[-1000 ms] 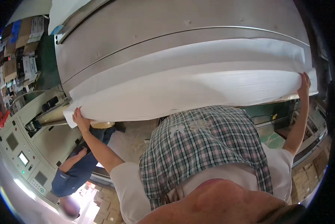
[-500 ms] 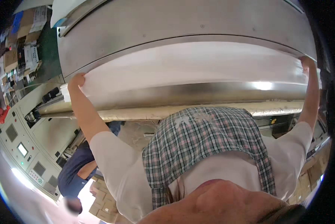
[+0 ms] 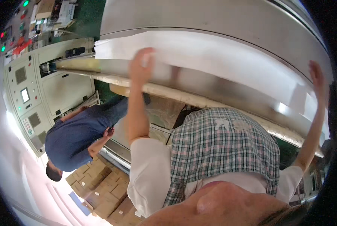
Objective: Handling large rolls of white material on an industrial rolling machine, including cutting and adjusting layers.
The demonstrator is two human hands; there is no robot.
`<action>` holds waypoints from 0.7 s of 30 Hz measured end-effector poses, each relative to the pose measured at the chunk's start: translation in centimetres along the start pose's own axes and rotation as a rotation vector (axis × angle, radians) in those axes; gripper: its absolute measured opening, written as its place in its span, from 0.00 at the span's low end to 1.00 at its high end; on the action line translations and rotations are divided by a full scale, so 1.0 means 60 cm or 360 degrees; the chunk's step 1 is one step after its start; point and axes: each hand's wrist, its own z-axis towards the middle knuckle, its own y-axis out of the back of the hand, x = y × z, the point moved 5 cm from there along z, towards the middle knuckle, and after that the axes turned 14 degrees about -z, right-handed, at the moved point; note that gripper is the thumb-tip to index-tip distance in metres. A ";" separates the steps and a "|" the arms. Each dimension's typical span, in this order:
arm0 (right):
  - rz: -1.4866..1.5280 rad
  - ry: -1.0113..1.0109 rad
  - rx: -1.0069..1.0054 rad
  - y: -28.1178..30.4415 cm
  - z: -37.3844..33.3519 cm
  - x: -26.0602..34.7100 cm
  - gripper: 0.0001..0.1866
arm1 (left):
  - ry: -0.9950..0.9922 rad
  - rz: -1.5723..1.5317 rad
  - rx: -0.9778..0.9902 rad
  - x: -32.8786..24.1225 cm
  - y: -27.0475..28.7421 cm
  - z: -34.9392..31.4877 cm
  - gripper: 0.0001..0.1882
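A long white sheet of cloth or film [image 3: 198, 47] lies along the front of a grey metal machine housing [image 3: 198, 17], over a shiny metal roller [image 3: 198, 77]. My left hand [image 3: 141, 66], smeared by motion, is raised in front of the sheet near its left part. Its fingers are bent and apart, with nothing visible in them. At the far right my right hand [image 3: 317, 77] is beside the sheet's right part, fingers stretched out and open. Whether it touches the sheet I cannot tell.
A pale padded bar [image 3: 168, 92] runs below the roller, close to my checked apron. On the left a person in dark blue [image 3: 78, 130] bends near a control cabinet [image 3: 29, 94]. Cardboard boxes [image 3: 100, 180] are stacked behind that person.
Both hands have let go of the sheet's ends. My left hand has moved right and up, and the view has turned left. The other person shows more fully.
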 end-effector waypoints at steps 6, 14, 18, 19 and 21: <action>0.0202 0.0446 0.0447 -0.203 0.110 0.485 0.19 | -0.0321 0.0144 0.0504 -0.039 -0.116 -0.049 0.20; -0.0094 0.0889 0.0217 -0.310 0.152 0.748 0.12 | -0.0403 0.0463 0.0513 0.005 -0.066 -0.054 0.26; -0.0433 0.1145 -0.0323 -0.283 0.055 0.817 0.08 | -0.0184 0.0784 0.0291 0.134 0.014 -0.034 0.25; -0.0419 0.1157 -0.0388 -0.285 0.028 0.829 0.09 | -0.0121 0.0829 0.0250 0.174 0.036 -0.030 0.24; -0.0420 0.1121 -0.0453 -0.301 0.009 0.832 0.11 | 0.0189 0.1020 0.0432 0.233 0.076 -0.008 0.23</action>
